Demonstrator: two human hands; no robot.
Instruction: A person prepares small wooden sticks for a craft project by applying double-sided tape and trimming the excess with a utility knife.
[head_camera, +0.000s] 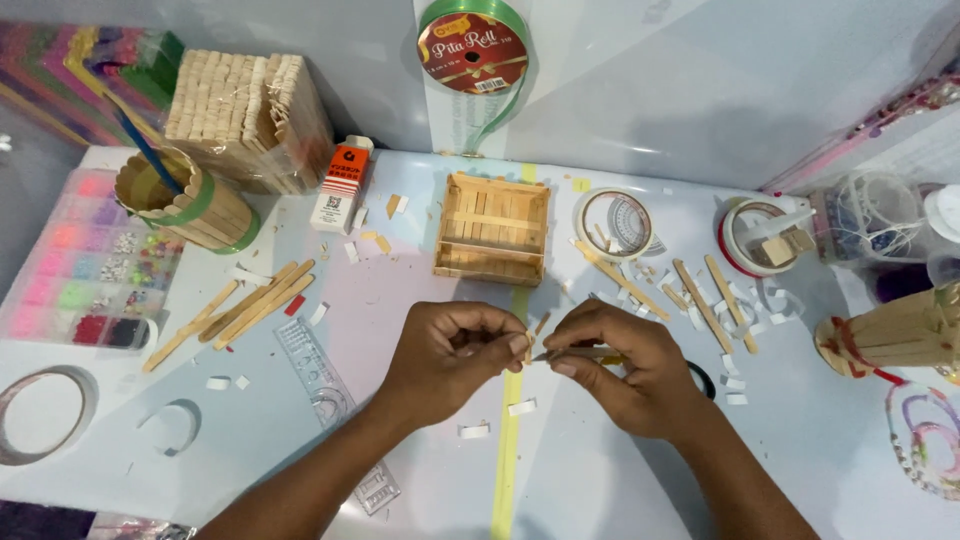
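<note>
My left hand (450, 360) and my right hand (620, 365) meet over the middle of the white table, fingertips pinched together. Between them is a small wooden craft stick piece (540, 325), held at both ends. My right hand also seems to grip a thin pointed tool (585, 352), mostly hidden by the fingers. Just beyond the hands stands a small open box made of craft sticks (492, 228).
Loose craft sticks (245, 305) lie at left, more sticks (705, 295) at right. A clear ruler (320, 375), glue tube (340, 185), stick cup (185, 200), stick bundle (245, 110), bead organiser (85, 260), tape rolls (615, 222), green ribbon spool (472, 45).
</note>
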